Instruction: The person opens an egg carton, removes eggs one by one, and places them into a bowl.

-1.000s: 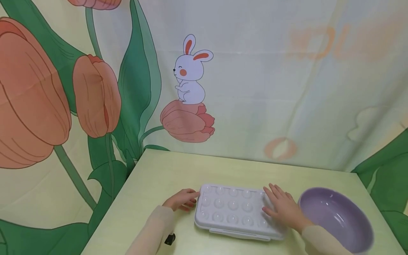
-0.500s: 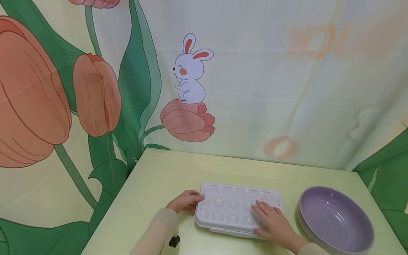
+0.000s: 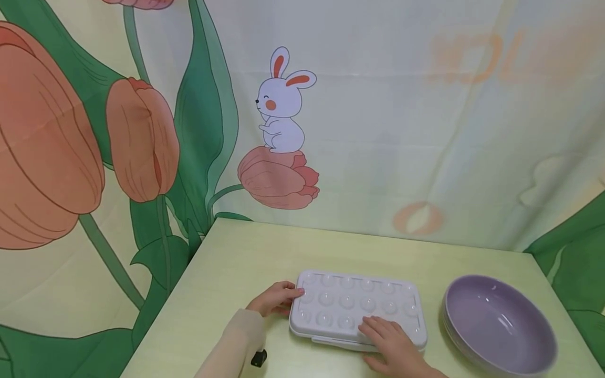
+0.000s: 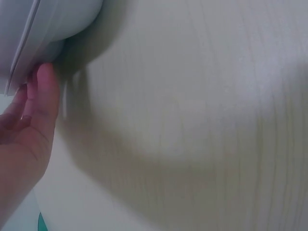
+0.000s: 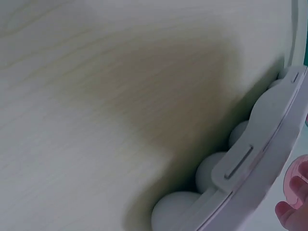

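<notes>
At the lower centre of the head view, a white lidded box (image 3: 331, 310) lies flat on the pale table (image 3: 246, 252), its lid closed and studded with rows of clear domes. On its left edge, the left hand (image 3: 274, 300) pinches the rim, the thumb on top and the fingers curled below; a second ago that hand only reached the edge with its fingertips. Towards the bottom of the frame, the right hand (image 3: 392, 349) has slid from the lid's right side to its front edge, uncovering the domes at upper right. Its fingers are loosely extended and grip nothing; whether they touch the lid, I cannot tell. Below them runs a front latch (image 5: 238, 161). At lower right, the purple bowl (image 3: 501, 325) sits where it was, just beside the box.
</notes>
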Motion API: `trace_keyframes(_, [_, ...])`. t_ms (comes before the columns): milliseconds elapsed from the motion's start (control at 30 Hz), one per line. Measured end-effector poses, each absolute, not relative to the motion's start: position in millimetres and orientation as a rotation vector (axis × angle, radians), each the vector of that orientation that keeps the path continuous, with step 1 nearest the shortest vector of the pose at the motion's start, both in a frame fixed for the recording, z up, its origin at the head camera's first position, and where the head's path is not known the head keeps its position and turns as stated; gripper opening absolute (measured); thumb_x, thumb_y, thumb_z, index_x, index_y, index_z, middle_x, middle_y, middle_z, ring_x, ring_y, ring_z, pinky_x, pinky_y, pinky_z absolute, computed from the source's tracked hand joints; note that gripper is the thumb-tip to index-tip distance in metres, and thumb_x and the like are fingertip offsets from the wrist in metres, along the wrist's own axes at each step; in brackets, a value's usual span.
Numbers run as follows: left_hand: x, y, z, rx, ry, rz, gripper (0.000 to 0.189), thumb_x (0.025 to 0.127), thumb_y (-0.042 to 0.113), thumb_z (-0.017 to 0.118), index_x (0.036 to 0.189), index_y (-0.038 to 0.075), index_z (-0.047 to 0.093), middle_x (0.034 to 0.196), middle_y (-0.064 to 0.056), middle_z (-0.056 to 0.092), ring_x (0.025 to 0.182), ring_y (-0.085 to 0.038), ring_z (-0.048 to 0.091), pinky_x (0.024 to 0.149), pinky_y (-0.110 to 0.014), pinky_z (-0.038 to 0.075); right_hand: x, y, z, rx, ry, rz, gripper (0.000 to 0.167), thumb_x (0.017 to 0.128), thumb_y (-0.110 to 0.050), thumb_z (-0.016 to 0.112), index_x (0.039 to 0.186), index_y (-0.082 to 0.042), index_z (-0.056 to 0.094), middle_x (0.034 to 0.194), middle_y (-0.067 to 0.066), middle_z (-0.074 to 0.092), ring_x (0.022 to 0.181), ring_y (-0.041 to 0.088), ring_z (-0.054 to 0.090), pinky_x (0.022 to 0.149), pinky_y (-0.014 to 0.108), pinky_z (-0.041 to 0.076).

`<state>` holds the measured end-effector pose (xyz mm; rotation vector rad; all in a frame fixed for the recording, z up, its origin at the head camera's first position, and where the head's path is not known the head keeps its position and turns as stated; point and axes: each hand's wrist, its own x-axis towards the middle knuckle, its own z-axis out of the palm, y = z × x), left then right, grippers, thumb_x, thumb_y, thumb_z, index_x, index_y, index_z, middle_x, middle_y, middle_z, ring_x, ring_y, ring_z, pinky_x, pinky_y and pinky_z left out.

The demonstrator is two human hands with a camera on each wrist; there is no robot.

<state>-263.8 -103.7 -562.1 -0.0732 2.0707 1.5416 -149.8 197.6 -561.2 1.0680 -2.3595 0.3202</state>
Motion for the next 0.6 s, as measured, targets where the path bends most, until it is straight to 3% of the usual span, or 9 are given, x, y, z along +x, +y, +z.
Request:
trace_keyframes(233, [-263,-104,-563,-0.076,2.065,1.556,0.054,0.082,0.036,0.059,0.116,-0.003,0.044,0.100,-0.012,0.059,0.086,-0.020,0.059,0.075,-0.038,0.050,-147,181,-573,1.030,-2.525,0.127,0.073,0.059,-0.040,0.070,0.124,-0.014,0.048,0.129,0.009,0.047,0.117,0.025,0.044,0.086,0.042,0.038])
trace_keyframes(467, [-263,-105,-564,-0.066,2.053,1.568,0.056,0.081,0.037,0.059,0.117,-0.003,0.043,0.101,-0.012,0.058,0.086,-0.019,0.058,0.074,-0.037,0.050,-151,158,-578,1.046,-2.637,0.029,0.087,0.060,-0.034,0.074,0.135,-0.016,0.034,0.139,0.013,0.034,0.126,0.029,0.034,0.092,0.050,0.034])
trace_keyframes(600, [-263,-105,-565,-0.057,2.051,1.572,0.056,0.081,0.035,0.059,0.118,-0.004,0.042,0.101,-0.012,0.058,0.086,-0.019,0.057,0.074,-0.037,0.050,-155,145,-587,1.027,-2.566,-0.030,0.081,0.064,-0.025,0.069,0.136,-0.018,0.033,0.140,0.013,0.033,0.127,0.028,0.033,0.094,0.050,0.033])
